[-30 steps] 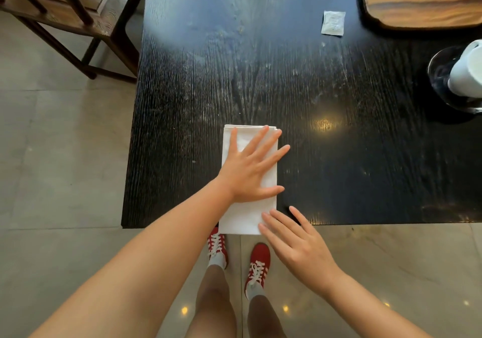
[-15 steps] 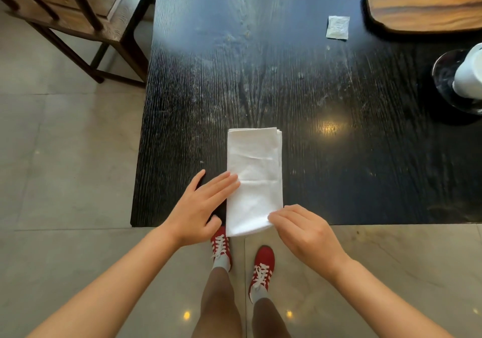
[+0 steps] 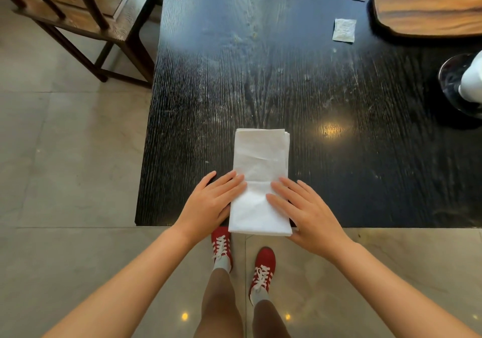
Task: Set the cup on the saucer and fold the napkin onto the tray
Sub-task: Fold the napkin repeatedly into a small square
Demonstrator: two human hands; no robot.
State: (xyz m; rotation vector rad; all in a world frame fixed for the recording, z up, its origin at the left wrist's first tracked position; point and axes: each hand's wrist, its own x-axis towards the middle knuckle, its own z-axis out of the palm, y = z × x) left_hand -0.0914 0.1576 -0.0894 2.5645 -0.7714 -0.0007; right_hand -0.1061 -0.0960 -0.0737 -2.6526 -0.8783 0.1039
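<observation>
Fingers (image 3: 229, 181) of left hand (image 3: 208, 202) and right hand (image 3: 302, 207) flat, extended, pressing both long sides of folded white cloth napkin (image 3: 260, 170) at black wooden table (image 3: 260, 77) near edge. Oval wooden tray (image 3: 427, 6) far right of napkin.

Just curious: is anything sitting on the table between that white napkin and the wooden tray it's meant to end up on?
Nothing visible blocks it. The napkin and tray have bare dark table between them; one small packet lies just left of the tray.

Two sachets (image 3: 344, 30) — dark table (image 3: 260, 77), chair (image 3: 78, 11)
</observation>
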